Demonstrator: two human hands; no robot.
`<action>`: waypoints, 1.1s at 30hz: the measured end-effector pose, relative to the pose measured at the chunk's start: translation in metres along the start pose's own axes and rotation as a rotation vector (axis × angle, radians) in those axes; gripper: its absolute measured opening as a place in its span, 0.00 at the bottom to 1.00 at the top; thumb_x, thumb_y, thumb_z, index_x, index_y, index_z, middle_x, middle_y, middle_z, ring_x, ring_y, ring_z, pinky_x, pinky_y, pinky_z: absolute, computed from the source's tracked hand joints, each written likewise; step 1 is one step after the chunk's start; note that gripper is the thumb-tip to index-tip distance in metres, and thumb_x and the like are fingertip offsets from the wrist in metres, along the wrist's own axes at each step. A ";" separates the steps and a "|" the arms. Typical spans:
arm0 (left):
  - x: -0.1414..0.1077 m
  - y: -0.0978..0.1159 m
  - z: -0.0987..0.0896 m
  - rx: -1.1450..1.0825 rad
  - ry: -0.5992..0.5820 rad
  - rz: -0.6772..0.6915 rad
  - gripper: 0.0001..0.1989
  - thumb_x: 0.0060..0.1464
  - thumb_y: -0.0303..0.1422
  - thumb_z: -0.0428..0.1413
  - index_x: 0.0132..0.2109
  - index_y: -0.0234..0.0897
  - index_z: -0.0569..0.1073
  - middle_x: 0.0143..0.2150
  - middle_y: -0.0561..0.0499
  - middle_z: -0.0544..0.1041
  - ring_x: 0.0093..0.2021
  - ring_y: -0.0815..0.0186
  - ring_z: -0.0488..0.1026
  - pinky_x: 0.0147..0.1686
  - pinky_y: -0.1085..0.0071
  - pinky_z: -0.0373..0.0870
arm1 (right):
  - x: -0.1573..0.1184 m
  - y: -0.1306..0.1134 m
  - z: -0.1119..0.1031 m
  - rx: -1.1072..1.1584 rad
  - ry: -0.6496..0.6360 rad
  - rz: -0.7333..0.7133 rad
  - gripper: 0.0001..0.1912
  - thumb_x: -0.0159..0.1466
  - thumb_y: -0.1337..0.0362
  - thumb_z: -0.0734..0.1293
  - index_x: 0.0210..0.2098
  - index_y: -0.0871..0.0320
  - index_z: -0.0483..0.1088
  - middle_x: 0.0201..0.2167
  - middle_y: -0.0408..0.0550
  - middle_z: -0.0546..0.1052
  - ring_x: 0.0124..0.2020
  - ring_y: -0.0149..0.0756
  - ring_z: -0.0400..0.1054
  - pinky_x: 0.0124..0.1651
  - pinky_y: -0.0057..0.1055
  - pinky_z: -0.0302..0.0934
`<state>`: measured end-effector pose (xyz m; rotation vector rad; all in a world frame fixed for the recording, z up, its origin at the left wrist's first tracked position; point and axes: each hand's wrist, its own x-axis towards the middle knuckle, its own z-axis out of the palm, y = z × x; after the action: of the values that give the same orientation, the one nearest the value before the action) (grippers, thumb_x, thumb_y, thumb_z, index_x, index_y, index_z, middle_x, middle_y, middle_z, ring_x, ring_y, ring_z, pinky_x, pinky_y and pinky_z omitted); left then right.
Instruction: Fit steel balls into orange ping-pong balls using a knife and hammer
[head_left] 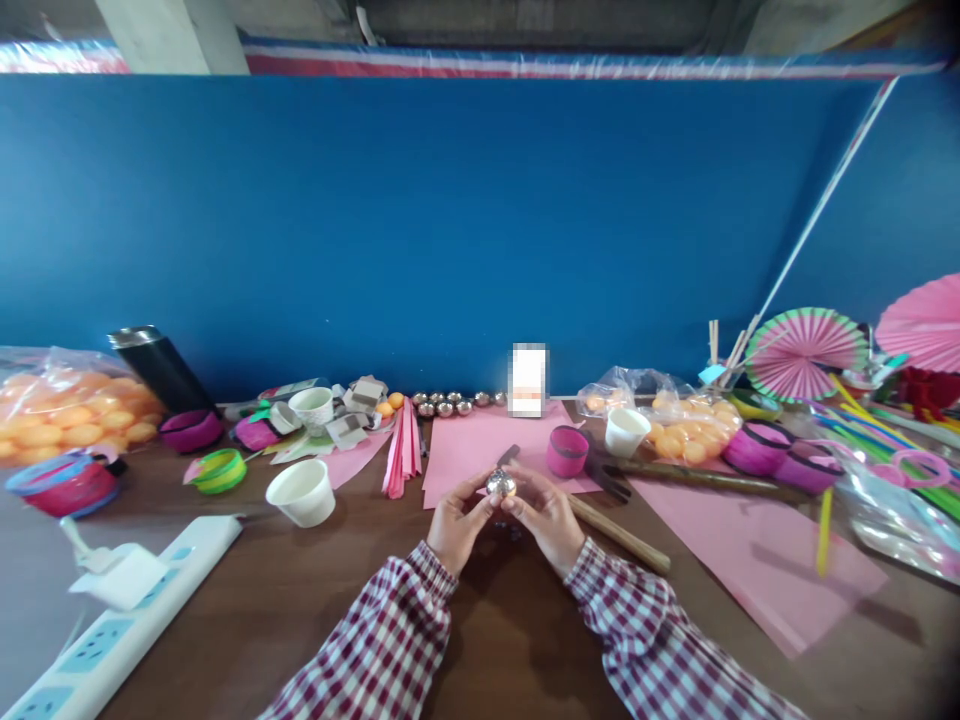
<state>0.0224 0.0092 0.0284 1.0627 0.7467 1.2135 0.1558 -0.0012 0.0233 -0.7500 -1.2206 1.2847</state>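
Note:
Between the fingertips of my left hand (456, 522) and my right hand (549, 518) is a shiny silver metal ball (500, 483). Both hands pinch it, one from each side, just above the brown table. Behind the ball lies a pink paper sheet (469, 450), with a magenta fabric ring (568, 451) on it. A wooden-handled hammer (622, 535) rests beside my right hand, partly hidden by it. Along the back, more silver balls (444, 409) stand in a row.
At the left are a power strip (142, 610), a paper cup (301, 495), a black thermos (161, 370) and a bag of orange balls (75, 410). To the right lie a second hammer (705, 477), pink paper (772, 560) and another orange-ball bag (694, 425). A blue partition (450, 230) stands behind.

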 end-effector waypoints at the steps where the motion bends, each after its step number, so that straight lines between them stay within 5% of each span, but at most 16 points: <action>1: 0.000 0.000 0.000 -0.004 0.006 0.009 0.21 0.38 0.33 0.60 0.44 0.34 0.71 0.39 0.46 0.76 0.38 0.61 0.72 0.41 0.63 0.68 | -0.001 0.000 0.000 -0.003 0.007 0.003 0.19 0.51 0.61 0.68 0.42 0.54 0.64 0.37 0.46 0.73 0.38 0.37 0.67 0.43 0.38 0.62; 7: 0.000 0.003 0.001 0.043 0.043 0.056 0.19 0.35 0.31 0.61 0.40 0.35 0.74 0.35 0.48 0.77 0.36 0.62 0.72 0.39 0.64 0.69 | -0.002 0.000 0.001 0.018 0.010 0.008 0.19 0.51 0.60 0.67 0.41 0.54 0.64 0.36 0.46 0.73 0.35 0.37 0.68 0.36 0.35 0.64; 13: 0.000 -0.002 0.001 0.098 -0.055 0.060 0.22 0.46 0.35 0.54 0.50 0.35 0.66 0.45 0.45 0.72 0.42 0.62 0.70 0.40 0.65 0.69 | 0.002 0.000 0.005 0.007 0.035 -0.021 0.16 0.52 0.60 0.67 0.39 0.53 0.61 0.36 0.45 0.71 0.36 0.36 0.68 0.36 0.34 0.64; 19: -0.004 -0.003 0.001 0.046 -0.089 0.030 0.24 0.42 0.31 0.58 0.48 0.36 0.64 0.46 0.45 0.70 0.37 0.66 0.70 0.34 0.71 0.69 | -0.001 0.004 0.006 -0.231 0.088 -0.099 0.16 0.51 0.63 0.67 0.38 0.54 0.59 0.37 0.46 0.69 0.33 0.34 0.68 0.33 0.31 0.65; 23: -0.001 -0.001 -0.002 -0.012 -0.069 0.011 0.21 0.41 0.31 0.59 0.45 0.34 0.66 0.43 0.44 0.72 0.39 0.64 0.70 0.36 0.69 0.68 | -0.001 -0.007 -0.004 -0.574 0.053 -0.202 0.21 0.52 0.62 0.66 0.45 0.53 0.60 0.40 0.48 0.68 0.37 0.36 0.66 0.38 0.34 0.63; 27: 0.008 0.001 -0.011 -0.108 0.081 -0.018 0.21 0.42 0.34 0.58 0.46 0.34 0.68 0.42 0.45 0.73 0.38 0.65 0.71 0.38 0.68 0.68 | 0.001 -0.019 -0.024 -1.108 0.069 -0.319 0.20 0.53 0.63 0.65 0.47 0.51 0.63 0.41 0.48 0.68 0.43 0.41 0.61 0.46 0.38 0.56; 33: 0.019 -0.002 -0.026 -0.173 0.166 -0.030 0.20 0.42 0.33 0.58 0.46 0.35 0.68 0.39 0.47 0.72 0.33 0.70 0.71 0.36 0.71 0.70 | 0.000 -0.013 -0.037 -1.693 0.071 -0.079 0.20 0.60 0.69 0.55 0.52 0.50 0.58 0.40 0.49 0.67 0.39 0.35 0.60 0.39 0.28 0.56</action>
<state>0.0042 0.0342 0.0184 0.8136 0.7670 1.3263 0.1951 0.0040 0.0264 -1.8101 -2.1184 -0.1621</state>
